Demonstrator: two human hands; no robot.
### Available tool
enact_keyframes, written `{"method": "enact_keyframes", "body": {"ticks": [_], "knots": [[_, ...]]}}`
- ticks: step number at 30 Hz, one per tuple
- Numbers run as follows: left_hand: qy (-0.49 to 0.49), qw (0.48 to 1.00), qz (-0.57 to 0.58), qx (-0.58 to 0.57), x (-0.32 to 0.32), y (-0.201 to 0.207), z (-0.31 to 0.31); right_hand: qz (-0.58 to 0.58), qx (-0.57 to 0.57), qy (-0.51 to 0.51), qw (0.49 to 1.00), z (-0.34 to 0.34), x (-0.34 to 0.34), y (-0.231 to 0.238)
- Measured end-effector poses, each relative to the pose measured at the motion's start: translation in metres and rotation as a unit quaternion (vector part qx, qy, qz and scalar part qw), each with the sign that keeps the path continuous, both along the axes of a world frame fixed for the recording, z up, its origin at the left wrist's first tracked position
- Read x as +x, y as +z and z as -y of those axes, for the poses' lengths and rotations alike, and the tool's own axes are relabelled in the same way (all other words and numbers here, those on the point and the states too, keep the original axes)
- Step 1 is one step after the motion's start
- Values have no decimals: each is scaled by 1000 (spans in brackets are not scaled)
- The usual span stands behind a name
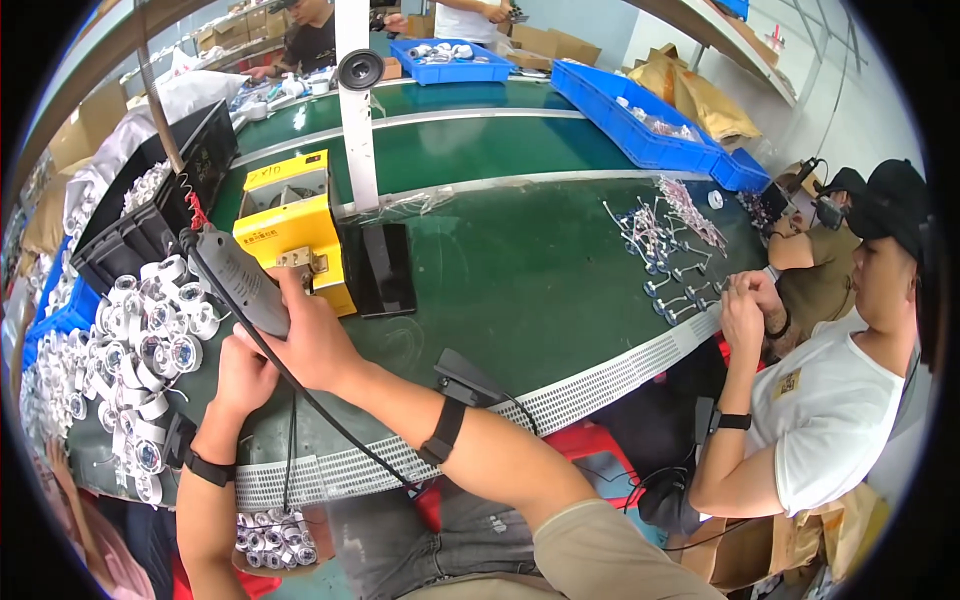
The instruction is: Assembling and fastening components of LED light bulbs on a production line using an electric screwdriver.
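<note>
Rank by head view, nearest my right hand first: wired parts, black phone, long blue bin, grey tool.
1. Grey tool: in the right hand.
2. Black phone: just to its right.
3. Wired parts: well to the right.
4. Long blue bin: behind them.

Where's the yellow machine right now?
In the head view, the yellow machine sits left of centre on the green table, beyond the right hand and left of the black phone.
</note>
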State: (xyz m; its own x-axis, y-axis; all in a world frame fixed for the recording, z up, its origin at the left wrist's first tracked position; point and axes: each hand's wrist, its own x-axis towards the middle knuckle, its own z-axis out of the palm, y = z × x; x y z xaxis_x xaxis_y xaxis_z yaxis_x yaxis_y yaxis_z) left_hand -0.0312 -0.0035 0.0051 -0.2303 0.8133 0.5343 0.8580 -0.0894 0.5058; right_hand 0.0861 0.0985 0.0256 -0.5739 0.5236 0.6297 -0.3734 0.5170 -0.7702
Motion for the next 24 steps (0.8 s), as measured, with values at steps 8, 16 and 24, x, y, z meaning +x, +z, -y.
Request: {"method": "enact_keyframes", "body": {"ticks": [8,16,24], "knots": [[-37,999,23,3,6,6,-2,29,-32,35,998,-1,8,8],[-46,999,22,-16,-2,-1,1,24,1,-1,1000,-2,-1,-5],[-79,992,45,-88,-1,8,3,35,70,-16,997,-9,3,3]]}}
